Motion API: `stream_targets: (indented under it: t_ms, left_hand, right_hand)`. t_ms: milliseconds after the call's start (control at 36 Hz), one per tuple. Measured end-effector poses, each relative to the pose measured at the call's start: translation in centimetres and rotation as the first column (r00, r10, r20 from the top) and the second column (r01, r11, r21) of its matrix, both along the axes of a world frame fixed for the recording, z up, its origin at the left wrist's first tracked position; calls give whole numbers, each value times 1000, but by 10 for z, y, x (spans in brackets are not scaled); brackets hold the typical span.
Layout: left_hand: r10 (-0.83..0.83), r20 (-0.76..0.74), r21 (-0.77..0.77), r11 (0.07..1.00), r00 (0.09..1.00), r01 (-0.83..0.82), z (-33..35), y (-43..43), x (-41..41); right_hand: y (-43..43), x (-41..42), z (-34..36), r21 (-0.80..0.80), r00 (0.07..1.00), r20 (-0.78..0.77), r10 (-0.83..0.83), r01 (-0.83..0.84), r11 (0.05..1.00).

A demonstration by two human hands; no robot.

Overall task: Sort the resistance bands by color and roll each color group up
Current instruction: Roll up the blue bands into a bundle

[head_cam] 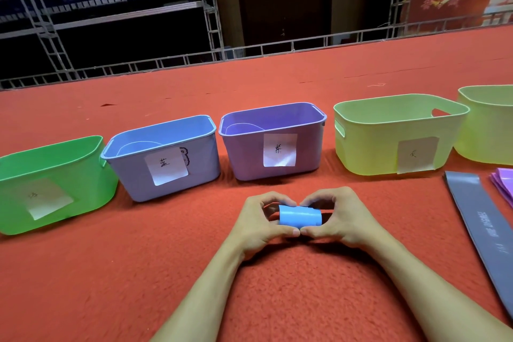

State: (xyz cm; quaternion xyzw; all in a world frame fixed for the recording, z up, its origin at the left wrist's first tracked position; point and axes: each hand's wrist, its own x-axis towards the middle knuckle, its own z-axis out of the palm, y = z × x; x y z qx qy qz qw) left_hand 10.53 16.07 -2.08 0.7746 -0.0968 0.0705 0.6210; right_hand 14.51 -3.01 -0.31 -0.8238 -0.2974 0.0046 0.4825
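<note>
A rolled-up blue resistance band [300, 216] sits just above the red carpet at the centre. My left hand [261, 223] grips its left end and my right hand [337, 219] grips its right end, thumbs meeting under the roll. A grey band [483, 228] lies flat on the carpet at the right. Purple bands [503, 183] are stacked at the right edge. Labelled bins stand in a row behind: green [52, 164], blue [163, 136], purple [273, 119] and yellow-green [399, 114].
Another yellow-green bin [488, 97] stands at the far right, partly cut off. The red carpet [138, 272] stretches back to a metal railing [166, 64] with a dark drop behind it.
</note>
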Motion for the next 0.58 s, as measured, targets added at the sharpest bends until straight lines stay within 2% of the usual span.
stream_targets:
  t_ms: [306,583]
  left_hand:
    - [-97,-1,36,995,995,97,2,-1,0]
    - [-103,34,87,991,994,100,0,4,3]
  right_hand:
    - [-3,-1,1,37,998,-55,4,-1,999]
    - [-5,2,-3,123,991,-129,22,-6,992]
